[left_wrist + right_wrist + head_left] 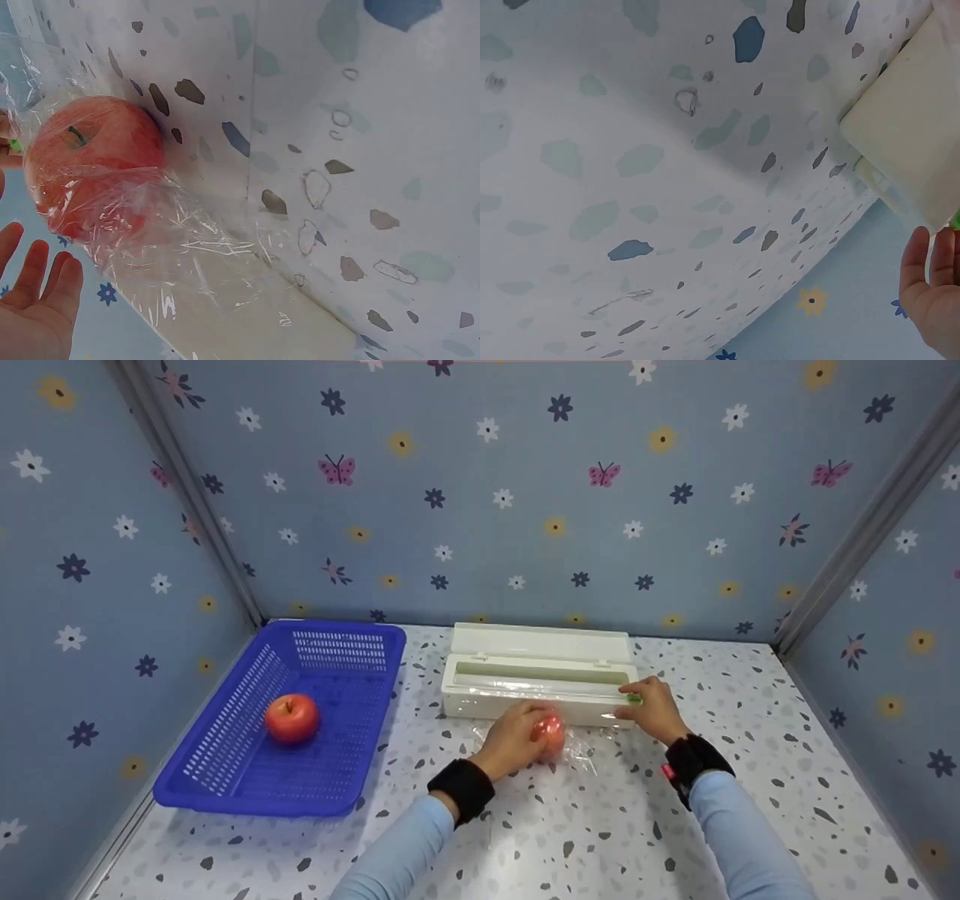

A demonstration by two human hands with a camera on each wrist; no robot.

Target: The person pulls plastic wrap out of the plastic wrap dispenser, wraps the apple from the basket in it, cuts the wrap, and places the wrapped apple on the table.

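The left hand [514, 739] rests on the wrapped apple [550, 735] at the middle of the frame, fingers curved over it on the clear wrap [581, 750]. The right hand [652, 709] pinches the green cutter [634, 699] on the white wrap box [536, 679]. This looks like the cutting step; next, slide the cutter straight along the box
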